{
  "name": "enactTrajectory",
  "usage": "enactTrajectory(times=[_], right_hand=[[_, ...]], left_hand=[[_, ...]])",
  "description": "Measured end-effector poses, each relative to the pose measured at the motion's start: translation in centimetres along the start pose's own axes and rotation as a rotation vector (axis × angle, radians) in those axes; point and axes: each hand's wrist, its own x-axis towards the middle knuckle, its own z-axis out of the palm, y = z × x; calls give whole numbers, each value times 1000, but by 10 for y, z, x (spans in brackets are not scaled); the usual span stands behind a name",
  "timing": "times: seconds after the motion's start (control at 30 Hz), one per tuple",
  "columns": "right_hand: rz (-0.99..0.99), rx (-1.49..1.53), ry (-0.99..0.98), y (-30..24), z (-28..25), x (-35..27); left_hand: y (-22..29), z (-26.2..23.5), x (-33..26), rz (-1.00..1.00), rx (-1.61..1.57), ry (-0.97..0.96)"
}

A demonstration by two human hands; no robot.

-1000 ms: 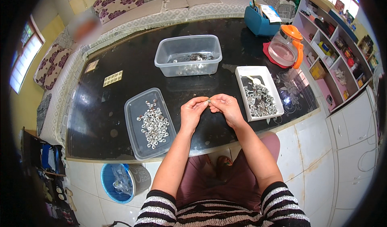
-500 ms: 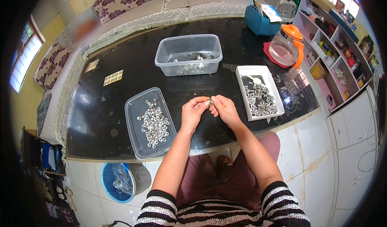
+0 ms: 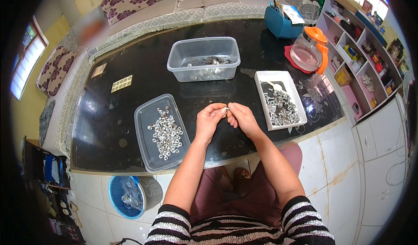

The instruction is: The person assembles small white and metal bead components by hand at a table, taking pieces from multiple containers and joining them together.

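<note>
My left hand (image 3: pixel 210 119) and my right hand (image 3: pixel 243 118) meet over the near middle of the black table, both closed in a pinch. Between their fingertips is a small silver metal piece (image 3: pixel 226 108), mostly covered by the fingers. Left of my hands, a clear plastic lid (image 3: pixel 146 114) carries a loose spread of small ring-shaped metal parts (image 3: pixel 166 134). A white open box (image 3: pixel 294 88) at my right holds a heap of silver metal fittings (image 3: pixel 284 110) and a white spoon-like piece (image 3: pixel 275 86). Beyond my hands, a clear plastic tub (image 3: pixel 203 73) has more small metal pieces inside.
A glass jug (image 3: pixel 306 55) with an orange lid stands on a red mat at the far right, near a teal holder (image 3: pixel 278 25). A yellowish card (image 3: pixel 122 84) lies at the left. Below the table's front edge is a blue-rimmed bin (image 3: pixel 126 198).
My fingertips have shifted slightly around the small metal piece, which shows at a different angle. The containers have stayed in place.
</note>
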Motion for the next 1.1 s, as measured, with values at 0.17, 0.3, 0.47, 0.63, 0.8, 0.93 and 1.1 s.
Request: enactTrajectory(times=[0.17,0.3,0.47,0.63,0.8,0.93,1.1], right_hand=[[56,-11,-91,-4,-6,-2],[49,-27,-5,-4,0,-1],[-29,-25,23,1,-4,1],[-3,-25,49,-3,1,-1],[-14,-41,65,1,0,0],[56,-82,11,-5,-1,-3],[-40,5,54,4,-1,1]], left_hand=[[0,-1,0,-6,-21,-27],[-1,-1,1,9,-17,-29],[-1,-1,1,-3,-21,-40],[-1,0,1,-7,-33,-1],[-2,-1,2,-28,-37,-1],[-2,-2,1,-17,-19,-23],[0,1,1,-8,-30,16]])
